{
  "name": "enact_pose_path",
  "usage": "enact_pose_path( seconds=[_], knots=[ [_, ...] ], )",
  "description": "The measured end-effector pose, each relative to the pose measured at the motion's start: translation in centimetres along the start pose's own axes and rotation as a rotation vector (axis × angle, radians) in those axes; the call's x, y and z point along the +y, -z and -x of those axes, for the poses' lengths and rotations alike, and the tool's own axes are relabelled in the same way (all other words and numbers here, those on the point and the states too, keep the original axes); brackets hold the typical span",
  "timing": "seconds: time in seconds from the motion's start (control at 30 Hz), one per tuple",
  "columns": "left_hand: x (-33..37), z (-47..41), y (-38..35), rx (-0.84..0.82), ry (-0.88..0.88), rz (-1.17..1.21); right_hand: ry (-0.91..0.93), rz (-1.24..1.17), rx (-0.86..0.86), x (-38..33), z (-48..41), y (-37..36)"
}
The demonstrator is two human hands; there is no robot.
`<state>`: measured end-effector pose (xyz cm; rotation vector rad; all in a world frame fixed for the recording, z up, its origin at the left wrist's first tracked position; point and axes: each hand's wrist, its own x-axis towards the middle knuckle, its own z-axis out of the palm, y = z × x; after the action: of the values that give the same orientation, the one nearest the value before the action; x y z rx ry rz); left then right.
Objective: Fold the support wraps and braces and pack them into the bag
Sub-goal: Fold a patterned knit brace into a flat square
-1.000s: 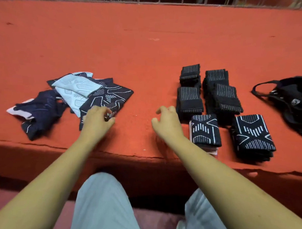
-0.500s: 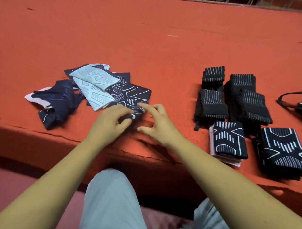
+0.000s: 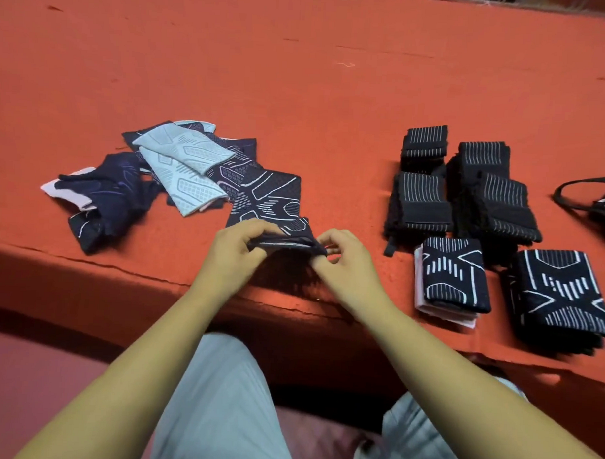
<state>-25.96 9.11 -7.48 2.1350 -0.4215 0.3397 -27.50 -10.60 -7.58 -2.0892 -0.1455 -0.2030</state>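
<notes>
Knit brace [image 3: 264,200] left of the folded stacks [image 3: 457,276] looks light, floppy to me; left hand [image 3: 231,257] and right hand [image 3: 344,261] pinch its near corners.

Orange-red tabletop [image 3: 299,74]. Centre: navy brace [image 3: 266,197] with white geometric outlines and short bars. Left: pale blue wraps [image 3: 183,163] with tonal panels. Far left: crumpled navy wrap [image 3: 114,188] with purple lines and a white edge. Right: black stacks [image 3: 422,199] with thin white stripes. Lower right: dark stacks [image 3: 563,293] with white bars. Right edge: black bag [image 3: 600,202].
</notes>
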Motion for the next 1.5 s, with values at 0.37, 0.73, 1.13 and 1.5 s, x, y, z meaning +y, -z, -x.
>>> enact_pose_path(
  seconds=[0.37, 0.73, 1.13, 1.5],
  knots=[
    [-3.3, -2.2, -0.2, -0.248, 0.129, -0.125, -0.190, -0.283, 0.313, -2.4, -2.7, 2.7],
    [-5.3, -2.6, 0.2, -0.126, 0.111, -0.398, -0.145, -0.607, 0.200, -3.7, -3.3, 5.4],
    [0.9, -0.8, -2.9, -0.245, 0.513, 0.594, -0.517, -0.479, 0.007, -1.5, -3.7, 3.8],
    [1.5, -3.1, -3.7, -0.098, 0.532, 0.799, -0.307, -0.412, -0.007, 0.5, -1.9, 3.5]
  ],
)
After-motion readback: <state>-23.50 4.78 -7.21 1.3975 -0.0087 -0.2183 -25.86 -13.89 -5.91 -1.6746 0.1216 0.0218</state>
